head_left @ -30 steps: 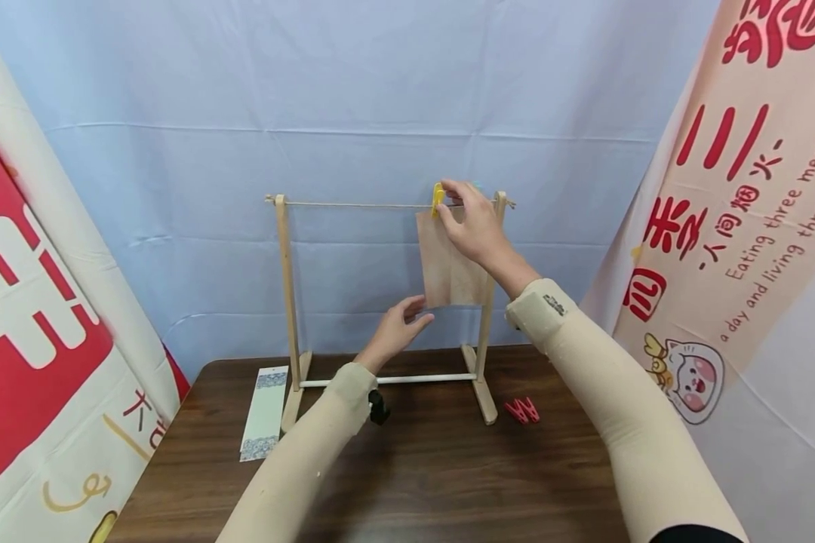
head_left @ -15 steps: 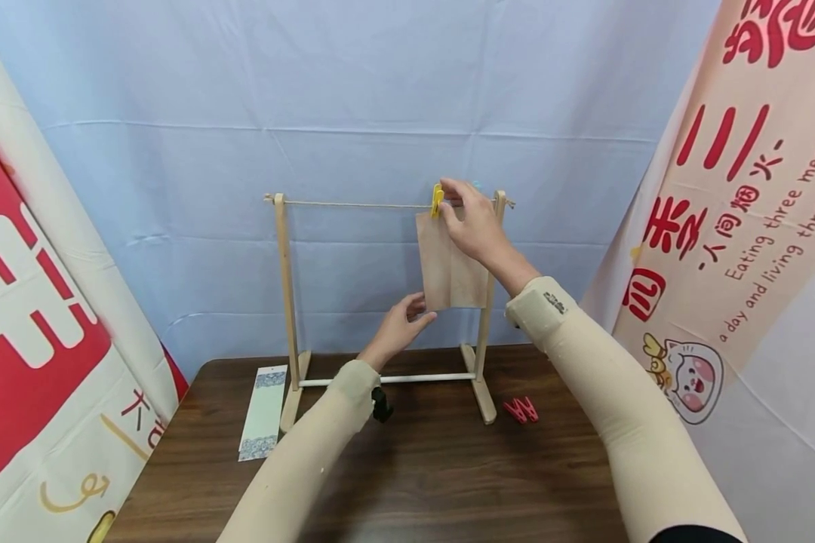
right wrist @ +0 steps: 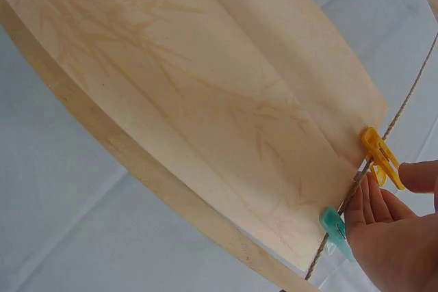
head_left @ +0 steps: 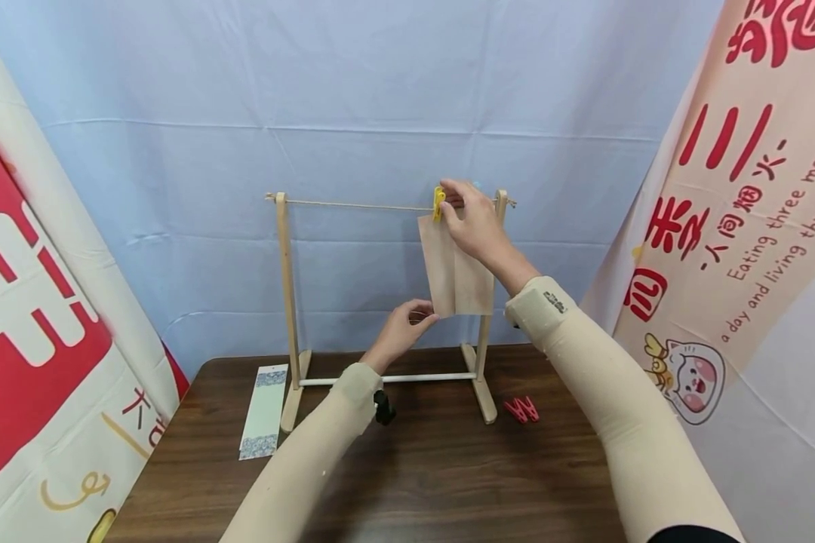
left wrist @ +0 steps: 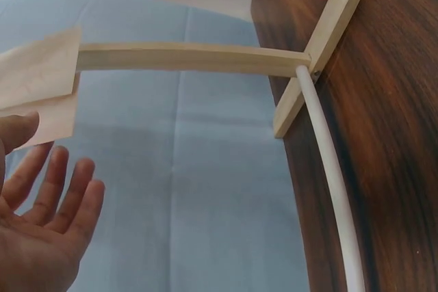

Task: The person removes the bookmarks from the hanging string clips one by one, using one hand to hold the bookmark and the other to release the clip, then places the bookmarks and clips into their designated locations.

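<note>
Pegging the paper [head_left: 474, 283], which hangs below the fingers of the right hand [head_left: 477, 226] pinching the yellow clip [head_left: 438, 202] and beside the parted fingers of the left hand [head_left: 397, 332], seems nearly done, likely calling next for a gentle release.

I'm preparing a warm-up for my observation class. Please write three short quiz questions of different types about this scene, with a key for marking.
1. Multiple choice: what colour is the peg by the thumb of the right hand, at the top edge of the hanging sheet? A red; B yellow; C teal.

2. True or false: the red pegs lie on the table.

3. Fill the gap: the low bar joining the legs of the stand is ____ in colour.

Key: 1 B; 2 true; 3 white.
</note>
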`<state>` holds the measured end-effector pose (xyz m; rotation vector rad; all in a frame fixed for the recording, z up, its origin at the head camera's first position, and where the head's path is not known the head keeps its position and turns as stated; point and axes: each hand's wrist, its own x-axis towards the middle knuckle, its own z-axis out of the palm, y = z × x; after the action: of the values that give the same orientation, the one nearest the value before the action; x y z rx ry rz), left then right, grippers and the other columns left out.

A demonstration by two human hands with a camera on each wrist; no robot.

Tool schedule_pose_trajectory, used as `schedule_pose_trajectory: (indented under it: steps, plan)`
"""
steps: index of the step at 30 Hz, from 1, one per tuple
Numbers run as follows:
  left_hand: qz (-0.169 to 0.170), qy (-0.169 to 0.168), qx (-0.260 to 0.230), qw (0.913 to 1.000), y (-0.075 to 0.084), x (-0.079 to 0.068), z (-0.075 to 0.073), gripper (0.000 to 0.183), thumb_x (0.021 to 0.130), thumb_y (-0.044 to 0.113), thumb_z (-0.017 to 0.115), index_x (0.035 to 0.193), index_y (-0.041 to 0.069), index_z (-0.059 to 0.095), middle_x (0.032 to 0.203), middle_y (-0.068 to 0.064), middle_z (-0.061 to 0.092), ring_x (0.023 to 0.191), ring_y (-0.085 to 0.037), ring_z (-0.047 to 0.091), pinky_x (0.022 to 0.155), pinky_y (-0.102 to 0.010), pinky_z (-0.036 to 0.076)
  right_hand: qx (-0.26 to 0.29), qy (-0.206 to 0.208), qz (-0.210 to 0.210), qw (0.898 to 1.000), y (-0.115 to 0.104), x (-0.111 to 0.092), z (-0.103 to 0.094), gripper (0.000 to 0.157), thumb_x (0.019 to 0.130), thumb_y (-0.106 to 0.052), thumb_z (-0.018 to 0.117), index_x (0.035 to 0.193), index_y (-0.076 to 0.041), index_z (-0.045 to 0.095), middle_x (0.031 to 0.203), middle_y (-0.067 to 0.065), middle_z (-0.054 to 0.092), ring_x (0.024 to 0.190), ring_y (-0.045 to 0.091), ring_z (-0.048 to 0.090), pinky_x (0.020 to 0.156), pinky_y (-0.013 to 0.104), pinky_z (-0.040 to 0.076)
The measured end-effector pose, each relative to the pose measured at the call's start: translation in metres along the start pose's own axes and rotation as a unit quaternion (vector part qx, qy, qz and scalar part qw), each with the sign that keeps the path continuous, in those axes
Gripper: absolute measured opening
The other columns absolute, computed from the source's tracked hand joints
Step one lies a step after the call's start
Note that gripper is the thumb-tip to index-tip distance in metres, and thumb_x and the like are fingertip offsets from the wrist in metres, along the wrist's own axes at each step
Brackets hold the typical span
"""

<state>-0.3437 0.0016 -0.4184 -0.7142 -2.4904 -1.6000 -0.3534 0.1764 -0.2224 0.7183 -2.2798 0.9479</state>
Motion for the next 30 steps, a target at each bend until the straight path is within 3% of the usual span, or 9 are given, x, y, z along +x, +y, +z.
schedule_pose_trajectory:
  steps: [7,17,25,30]
  plan:
    - [-0.002,0.002,-0.005,1.0000,0.0003,-0.0021,0.0023,0.032,0.108,0.030,0.070,0.131,0.009,0.070,0.128,-0.008,0.072,0.124,-0.027,0.068,0.106,-0.044,0.054,-0.003,0.000,0.007,1.000,-0.0016,0.0007,0.0015,0.044,0.111,-0.009,0.058,0.153,0.005,0.053,0.141,0.023,0.062,0.129,0.036,0.062,0.112,0.044,0.049]
    - [0.011,0.010,-0.012,0.9998,-0.0011,-0.0018,0.0052,0.018,0.106,0.029,0.072,0.113,0.013,0.073,0.108,-0.002,0.079,0.102,-0.018,0.072,0.091,-0.038,0.056,-0.008,0.004,0.010,1.000,-0.0014,0.0018,0.0026,0.043,0.111,-0.008,0.059,0.151,0.006,0.054,0.135,0.023,0.063,0.124,0.035,0.063,0.109,0.043,0.051]
    - [0.001,0.023,-0.027,0.9994,-0.0007,-0.0044,0.0047,0.014,0.107,0.023,0.071,0.114,0.010,0.071,0.104,-0.004,0.081,0.093,-0.015,0.073,0.082,-0.034,0.054,-0.003,0.015,0.017,1.000,-0.0001,0.0016,0.0030,0.039,0.111,-0.008,0.058,0.148,0.004,0.059,0.133,0.022,0.064,0.121,0.034,0.063,0.108,0.044,0.051]
    - [0.008,0.038,-0.030,0.9988,-0.0013,-0.0041,0.0051,0.018,0.106,0.019,0.071,0.119,0.007,0.071,0.107,-0.006,0.080,0.095,-0.021,0.075,0.084,-0.035,0.058,0.013,0.019,0.021,1.000,0.0000,0.0007,0.0018,0.036,0.110,-0.007,0.061,0.145,0.003,0.061,0.132,0.021,0.065,0.122,0.034,0.063,0.107,0.044,0.051]
